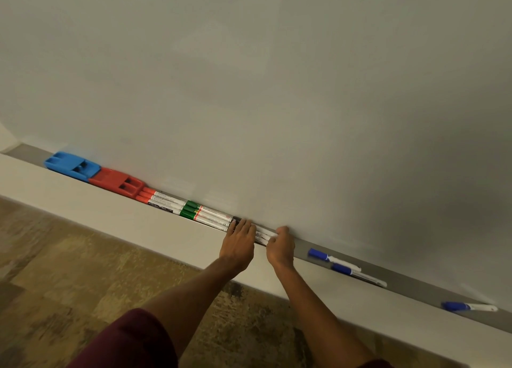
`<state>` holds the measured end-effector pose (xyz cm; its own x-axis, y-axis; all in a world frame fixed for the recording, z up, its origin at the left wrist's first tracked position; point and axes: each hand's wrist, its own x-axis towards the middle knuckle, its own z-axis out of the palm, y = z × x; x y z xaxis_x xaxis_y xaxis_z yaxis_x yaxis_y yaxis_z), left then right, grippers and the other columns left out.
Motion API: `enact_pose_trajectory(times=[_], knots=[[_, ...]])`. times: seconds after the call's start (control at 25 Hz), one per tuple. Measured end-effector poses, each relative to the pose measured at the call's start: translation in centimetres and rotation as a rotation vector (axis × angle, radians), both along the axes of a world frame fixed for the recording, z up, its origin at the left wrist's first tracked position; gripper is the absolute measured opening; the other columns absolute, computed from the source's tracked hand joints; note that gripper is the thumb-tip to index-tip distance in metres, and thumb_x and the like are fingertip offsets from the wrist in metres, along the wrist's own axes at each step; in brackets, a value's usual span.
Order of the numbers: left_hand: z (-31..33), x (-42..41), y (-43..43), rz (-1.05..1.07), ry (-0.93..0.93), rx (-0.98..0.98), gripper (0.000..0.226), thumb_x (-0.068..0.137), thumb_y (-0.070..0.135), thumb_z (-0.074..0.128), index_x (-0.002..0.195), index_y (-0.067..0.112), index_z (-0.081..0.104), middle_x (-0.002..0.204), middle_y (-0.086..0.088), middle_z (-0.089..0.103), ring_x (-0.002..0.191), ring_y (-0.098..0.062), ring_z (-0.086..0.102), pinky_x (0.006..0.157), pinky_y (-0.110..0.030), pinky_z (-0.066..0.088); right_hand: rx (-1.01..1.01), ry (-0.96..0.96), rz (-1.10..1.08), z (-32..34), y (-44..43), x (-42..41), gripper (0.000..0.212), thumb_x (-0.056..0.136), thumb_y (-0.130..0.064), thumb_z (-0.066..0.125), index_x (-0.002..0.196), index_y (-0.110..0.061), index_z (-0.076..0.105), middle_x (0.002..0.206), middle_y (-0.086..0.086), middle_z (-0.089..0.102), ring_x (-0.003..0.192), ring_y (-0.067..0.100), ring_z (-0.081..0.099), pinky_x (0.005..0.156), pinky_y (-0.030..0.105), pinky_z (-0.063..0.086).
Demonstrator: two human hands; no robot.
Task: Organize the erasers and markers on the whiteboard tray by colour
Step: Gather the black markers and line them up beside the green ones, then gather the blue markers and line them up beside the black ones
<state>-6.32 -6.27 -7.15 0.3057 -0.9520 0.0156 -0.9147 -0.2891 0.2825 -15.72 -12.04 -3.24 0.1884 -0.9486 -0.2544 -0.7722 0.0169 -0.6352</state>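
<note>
Step in hand: squaring the black-capped white markers (263,233) in the grey whiteboard tray (415,287). My left hand (238,241) presses flat on them; my right hand (281,247) pinches their ends. Next, probably: fetch the blue-capped markers (318,254) at 4 o'clock.

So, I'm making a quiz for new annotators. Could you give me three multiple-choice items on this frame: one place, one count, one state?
1. Where is the red eraser?
A. Between the blue eraser and the red markers
B. Right of the hands
C. On the floor

2. How many blue-capped markers lie on the tray right of the hands?
A. One
B. Three
C. Five

3. What is the right hand doing?
A. Hanging idle
B. Lifting an eraser
C. Pinching the black-capped markers that the left hand rests on

Key: 1 A, both flank it in the row; 2 B, three blue caps show there; 3 C, its fingers curl on the barrel ends.
</note>
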Motion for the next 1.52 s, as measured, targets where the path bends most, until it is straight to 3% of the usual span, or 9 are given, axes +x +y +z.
enact_pose_trajectory(times=[0.32,0.52,0.76,1.16,1.24,1.44,1.52], knots=[[0.6,-1.8,-0.3,-0.066,0.061,-0.073,0.051,0.095,0.007,0.040,0.145,0.009,0.030,0.154,-0.010,0.033,0.145,-0.023,0.024,0.121,-0.039,0.013,-0.188,0.047,0.070,-0.2,-0.2,-3.9,0.014,0.093,-0.009,0.052,0.106,-0.006,0.056,0.109,0.014,0.061,0.104,0.024,0.056,0.088,0.033,0.051],[1.9,-4.6,-1.1,-0.104,0.233,-0.176,0.039,0.093,0.010,0.048,0.132,0.011,0.048,0.134,-0.009,0.056,0.121,-0.023,0.051,0.102,-0.032,0.040,-0.354,0.327,0.210,-0.2,-2.3,-9.9,0.013,0.091,-0.016,0.055,0.103,-0.014,0.059,0.105,0.006,0.061,0.103,0.021,0.055,0.086,0.029,0.048],[2.3,-7.2,-1.3,-0.130,0.312,-0.105,0.042,0.092,0.013,0.052,0.134,0.015,0.046,0.140,-0.004,0.050,0.126,-0.020,0.048,0.103,-0.030,0.040,-0.367,0.471,0.342,-0.5,-4.8,-14.0,0.025,0.090,-0.016,0.057,0.114,-0.012,0.060,0.118,0.008,0.060,0.112,0.024,0.052,0.093,0.032,0.047],[2.0,-7.4,-1.2,-0.059,0.392,-0.058,0.039,0.092,0.023,0.056,0.131,0.018,0.048,0.136,-0.002,0.054,0.123,-0.018,0.050,0.102,-0.028,0.039,-0.344,0.457,0.419,-1.6,-5.4,-13.9,0.022,0.087,-0.015,0.061,0.108,-0.020,0.066,0.107,0.004,0.065,0.106,0.022,0.056,0.089,0.031,0.049],[2.0,-7.7,-1.3,-0.003,0.506,-0.106,0.040,0.091,0.026,0.058,0.129,0.016,0.050,0.131,-0.001,0.056,0.119,-0.016,0.052,0.099,-0.025,0.039,-0.374,0.417,0.434,-1.3,-5.5,-13.7,0.028,0.087,-0.014,0.061,0.114,-0.020,0.064,0.112,0.004,0.066,0.109,0.022,0.055,0.093,0.033,0.048],[3.2,-9.6,-2.7,0.220,1.011,-0.277,0.029,0.093,0.032,0.057,0.116,0.014,0.059,0.107,0.004,0.064,0.102,-0.013,0.059,0.081,-0.013,0.046,-0.432,0.219,0.425,0.6,-5.0,-11.6,0.036,0.089,-0.016,0.060,0.125,-0.018,0.060,0.122,0.004,0.064,0.114,0.020,0.054,0.100,0.031,0.046],[3.7,-10.5,-3.2,0.263,1.194,-0.304,0.028,0.096,0.031,0.051,0.117,0.014,0.060,0.107,0.000,0.067,0.102,-0.016,0.061,0.086,-0.017,0.049,-0.415,0.063,0.410,1.5,-4.4,-10.7,0.032,0.091,-0.016,0.057,0.122,-0.017,0.062,0.119,0.004,0.066,0.111,0.019,0.056,0.097,0.027,0.047]])
